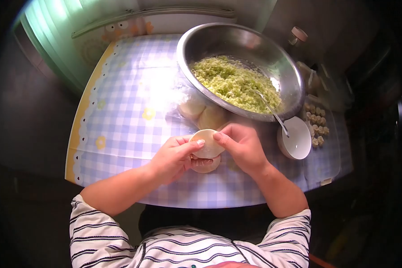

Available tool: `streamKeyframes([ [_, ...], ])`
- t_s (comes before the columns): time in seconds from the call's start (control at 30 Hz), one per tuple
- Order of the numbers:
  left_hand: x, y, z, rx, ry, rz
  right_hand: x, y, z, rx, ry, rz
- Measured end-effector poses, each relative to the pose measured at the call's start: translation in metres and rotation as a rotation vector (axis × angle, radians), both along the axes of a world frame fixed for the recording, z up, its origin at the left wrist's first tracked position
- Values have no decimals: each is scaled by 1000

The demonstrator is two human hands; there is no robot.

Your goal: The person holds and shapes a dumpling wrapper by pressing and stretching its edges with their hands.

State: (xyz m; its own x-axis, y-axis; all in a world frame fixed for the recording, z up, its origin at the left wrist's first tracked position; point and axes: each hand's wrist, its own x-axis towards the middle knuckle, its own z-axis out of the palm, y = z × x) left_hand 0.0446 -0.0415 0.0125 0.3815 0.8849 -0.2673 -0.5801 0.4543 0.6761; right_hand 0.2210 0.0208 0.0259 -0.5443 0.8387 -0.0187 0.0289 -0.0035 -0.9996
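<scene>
A round, pale dumpling wrapper (207, 145) is held up flat between my two hands. My left hand (176, 154) grips its left edge, thumb on top and fingers curled beneath. On the upper right edge, my right hand (243, 145) pinches it between thumb and fingers. Another round wrapper (206, 167) shows just below, partly hidden by the left fingers; whether it rests on the table or in the hand, I cannot tell. Just beyond my hands lie more wrappers (211, 118) in a clear plastic bag, partly covered by the right hand.
A large metal basin (190, 73) of chopped green filling (236, 82) stands at the back, a metal spoon (274, 112) leaning in it. To the right are a white bowl (295, 143) and a tray (332, 165) with several small dumplings (316, 119). A checked cloth (125, 120) covers the table.
</scene>
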Motion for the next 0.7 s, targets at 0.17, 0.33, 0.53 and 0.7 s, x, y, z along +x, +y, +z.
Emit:
streamKeyframes([
  [0.17, -1, 2, 3, -51, -34, -8, 1, 1, -3, 19, 6, -1],
  [0.33, -2, 3, 6, -103, 10, -70, -1, -2, 3, -37, -26, 5],
  [0.53, -1, 2, 0, -55, 19, -108, -1, -3, 0, -12, 0, 25],
  [0.7, 0, 1, 0, -42, 32, -86, -2, -2, -2, -29, 20, 3],
])
